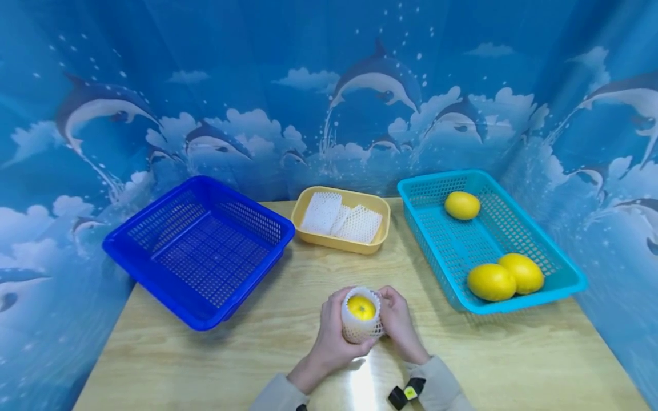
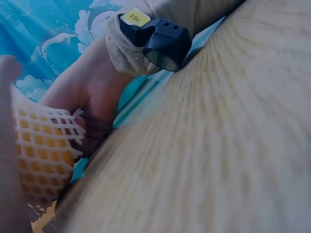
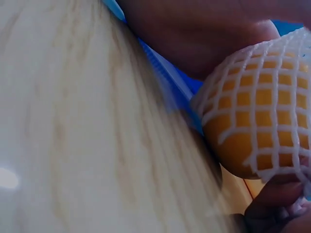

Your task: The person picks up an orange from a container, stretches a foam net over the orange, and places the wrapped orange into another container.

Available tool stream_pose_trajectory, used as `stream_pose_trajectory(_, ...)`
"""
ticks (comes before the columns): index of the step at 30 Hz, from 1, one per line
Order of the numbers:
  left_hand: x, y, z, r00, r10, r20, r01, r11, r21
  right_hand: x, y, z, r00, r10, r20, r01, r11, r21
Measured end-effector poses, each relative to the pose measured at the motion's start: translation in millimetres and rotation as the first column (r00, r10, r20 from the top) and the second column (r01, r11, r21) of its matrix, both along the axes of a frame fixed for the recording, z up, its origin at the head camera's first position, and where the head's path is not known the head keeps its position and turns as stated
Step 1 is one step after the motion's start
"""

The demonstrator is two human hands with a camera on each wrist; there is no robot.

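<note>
A yellow fruit (image 1: 361, 308) sits inside a white foam net sleeve (image 1: 354, 331), its top showing through the sleeve's open end. My left hand (image 1: 331, 334) grips the sleeved fruit from the left, thumb curved round the near side. On the other side, my right hand (image 1: 400, 322) pinches the edge of the net. In the right wrist view, the fingers (image 3: 279, 194) of that hand are at the net's frayed edge, and part of the fruit (image 3: 223, 143) is bare there. The left wrist view shows the net (image 2: 43, 145) between both hands.
A blue basket (image 1: 205, 328) stands at the left. At the back middle, a yellow tray (image 1: 339, 245) holds folded foam nets (image 1: 341, 217). To the right, a turquoise basket (image 1: 426, 245) contains three yellow fruits (image 1: 492, 282). A dolphin-print curtain (image 1: 257, 85) borders the wooden table (image 1: 205, 365).
</note>
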State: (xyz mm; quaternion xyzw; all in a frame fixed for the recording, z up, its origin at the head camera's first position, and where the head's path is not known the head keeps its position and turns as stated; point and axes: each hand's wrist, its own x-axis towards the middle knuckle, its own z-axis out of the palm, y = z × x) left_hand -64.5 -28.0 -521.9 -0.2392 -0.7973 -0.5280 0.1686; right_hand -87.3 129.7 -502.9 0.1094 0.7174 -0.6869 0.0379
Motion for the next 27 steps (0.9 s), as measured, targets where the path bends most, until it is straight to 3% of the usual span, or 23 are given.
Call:
stream_pose_trajectory(6,-1.2,0.9,-1.5,0.997,-0.036,0.064,0.034,0.999,0.036,1.5,-2.5,-2.5,0.999,-0.018,-0.047,0.017,1.0,-0.019)
stream_pose_trajectory(8,-1.3,0.9,-1.5,0.998,-0.035,0.056,0.032,0.998,0.053,2.1,-4.2,-2.3,0.998,-0.02,-0.061,0.019,1.0,-0.016)
stream_pose_trajectory(12,-1.5,0.8,-0.9,0.999,-0.009,-0.032,0.011,0.998,0.069,4.5,-6.7,-2.9,0.995,0.004,-0.101,-0.002,1.0,0.022)
stream_pose_trajectory(17,-3.5,-0.6,-1.2,0.986,0.037,-0.16,-0.018,0.993,0.12,7.5,-7.3,-3.1,0.989,0.107,-0.106,-0.103,0.994,0.048)
stream_pose_trajectory(22,-5.6,-2.2,-3.0,0.977,0.078,-0.2,-0.047,0.987,0.156,8.0,-4.7,-2.9,0.964,0.259,-0.065,-0.265,0.959,-0.103)
stream_pose_trajectory(27,-6.5,-3.1,-3.4,0.992,0.051,-0.115,-0.031,0.985,0.171,6.9,-1.0,-3.2,0.943,0.328,-0.053,-0.326,0.886,-0.329)
